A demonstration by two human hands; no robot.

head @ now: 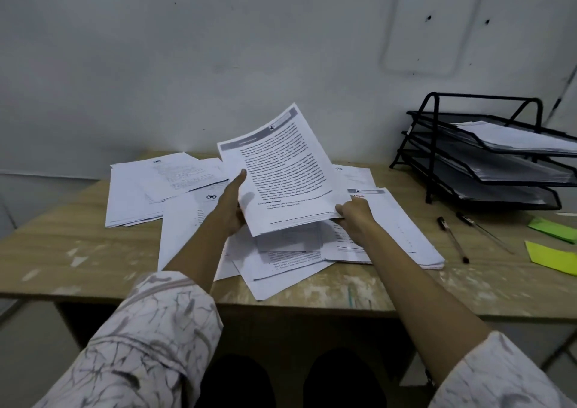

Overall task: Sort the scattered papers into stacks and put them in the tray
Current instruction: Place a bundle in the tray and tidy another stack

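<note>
A thin bundle of printed sheets (pixel 281 170) is lifted and tilted up above the desk's middle. My left hand (pixel 229 208) holds its left edge, thumb lying along the front. My right hand (pixel 354 212) pinches its lower right corner. Loose papers (pixel 274 261) lie scattered under the bundle. One pile (pixel 140 195) sits at the left and another pile (pixel 402 229) at the right. The black three-tier wire tray (pixel 437 164) stands at the back right, with paper in each tier.
Two black pens (pixel 452 239) lie right of the papers. Green and yellow sticky notes (pixel 552 254) sit at the desk's right edge. The wooden desk (pixel 62 251) stands against a white wall, and its front edge runs just below the papers.
</note>
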